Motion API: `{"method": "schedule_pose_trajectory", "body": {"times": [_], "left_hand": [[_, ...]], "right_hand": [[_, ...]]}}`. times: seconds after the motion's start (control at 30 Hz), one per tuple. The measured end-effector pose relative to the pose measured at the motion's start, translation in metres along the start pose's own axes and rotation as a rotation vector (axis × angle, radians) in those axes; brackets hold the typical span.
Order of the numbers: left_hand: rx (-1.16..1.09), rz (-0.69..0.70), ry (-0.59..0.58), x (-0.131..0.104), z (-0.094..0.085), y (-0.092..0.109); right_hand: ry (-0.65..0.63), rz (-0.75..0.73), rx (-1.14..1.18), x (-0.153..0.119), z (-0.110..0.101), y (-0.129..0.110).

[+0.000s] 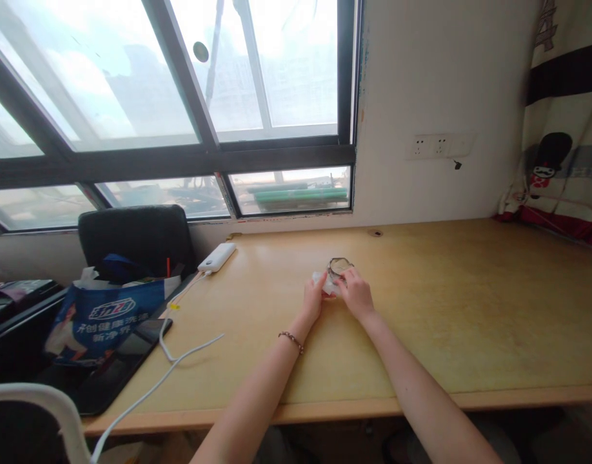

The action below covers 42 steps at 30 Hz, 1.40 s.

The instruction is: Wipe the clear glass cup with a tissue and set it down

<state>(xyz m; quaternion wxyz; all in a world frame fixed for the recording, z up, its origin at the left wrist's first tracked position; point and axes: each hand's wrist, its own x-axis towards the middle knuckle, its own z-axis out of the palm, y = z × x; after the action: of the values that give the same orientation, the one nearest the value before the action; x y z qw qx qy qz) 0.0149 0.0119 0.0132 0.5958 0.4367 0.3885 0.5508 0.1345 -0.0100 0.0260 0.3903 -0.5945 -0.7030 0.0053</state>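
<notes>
Both hands meet above the middle of the wooden table. My left hand, with a beaded bracelet on its wrist, is closed on a crumpled white translucent wrapper. My right hand is closed at the near edge of a thin dark ring-shaped item, which stands out just beyond the fingers. The wrapper lies between the two hands, touching or close to the ring's lower left; the fingertips partly hide where they meet.
A white power bank with a white cable lies at the table's left. Farther left are a blue bag, a black tablet-like panel and a black chair. The wall and window border the back.
</notes>
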Motion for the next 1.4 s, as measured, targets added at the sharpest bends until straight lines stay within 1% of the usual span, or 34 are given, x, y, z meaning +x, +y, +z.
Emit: {"method": "schedule_pose_trajectory", "body": {"times": [0.07, 0.13, 0.23, 0.43, 0.5, 0.6, 0.77, 0.97, 1.23, 1.4], "left_hand": [[0.026, 0.005, 0.020, 0.002, -0.001, -0.004], [0.051, 0.010, 0.028, 0.004, -0.002, -0.008], [0.080, 0.025, 0.003, 0.006, -0.003, -0.012], [0.138, 0.029, -0.032, 0.008, -0.005, -0.012], [0.146, 0.031, -0.044, 0.009, -0.005, -0.012], [0.155, 0.030, -0.067, 0.011, -0.007, -0.015], [0.174, 0.064, -0.087, 0.013, -0.009, -0.019], [0.148, 0.029, -0.133, 0.013, -0.008, -0.017], [0.135, 0.020, -0.149, 0.013, -0.009, -0.017], [0.116, 0.005, -0.150, 0.012, -0.008, -0.016]], "right_hand": [[0.015, 0.041, -0.049, 0.005, -0.002, 0.012], [0.013, 0.077, -0.100, 0.013, -0.007, 0.030], [-0.009, 0.114, -0.192, 0.028, -0.019, 0.069], [-0.013, 0.246, -0.362, 0.059, -0.050, 0.162], [-0.021, 0.277, -0.393, 0.066, -0.057, 0.185], [-0.028, 0.315, -0.416, 0.074, -0.064, 0.209], [-0.053, 0.352, -0.436, 0.080, -0.065, 0.227], [-0.088, 0.381, -0.462, 0.079, -0.062, 0.239], [-0.089, 0.414, -0.440, 0.075, -0.055, 0.243], [-0.047, 0.420, -0.379, 0.074, -0.060, 0.240]]}}
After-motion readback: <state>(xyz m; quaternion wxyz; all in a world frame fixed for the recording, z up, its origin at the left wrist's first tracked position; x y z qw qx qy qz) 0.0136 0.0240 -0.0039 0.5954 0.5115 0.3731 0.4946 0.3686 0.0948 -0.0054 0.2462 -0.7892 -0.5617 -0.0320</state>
